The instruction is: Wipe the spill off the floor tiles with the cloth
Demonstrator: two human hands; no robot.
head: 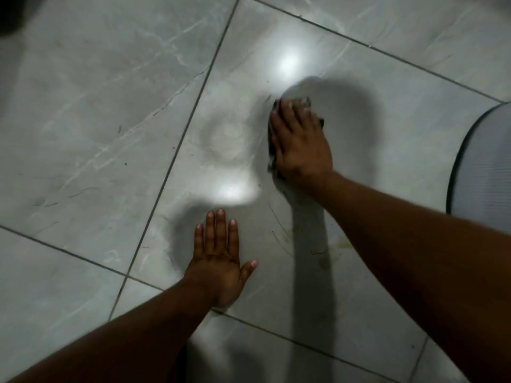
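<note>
The right forearm [409, 261] fills the lower right of the frame, nearest the camera, and runs up to the right hand [300, 145], which lies palm down on the cloth [272, 158] just right of frame centre. The cloth is dark and mostly hidden under the hand; only its edges show along the left side of the palm and past the fingertips. This grip is pressed flat on the cloth, fingers stretched and close together, not curled around it. The cloth lies on the large grey marbled tile [373, 150] in the middle of the frame. Below the hand, on the same tile, thin dark arcs and a faint yellowish smear [323, 258] mark the floor in the lower middle; to the left of the hand a pale ring-shaped trace [224, 134] shows on the glossy surface. The left hand [218, 264] rests lower centre, palm flat on the tile, fingers spread and holding nothing, well apart from the cloth. Its forearm [124, 344] comes in from the lower left corner. Two bright reflections gleam on the tile, one above the right hand and one just above the left fingertips. A grey mat [486, 167] with a dark rim sits at the right edge.
</note>
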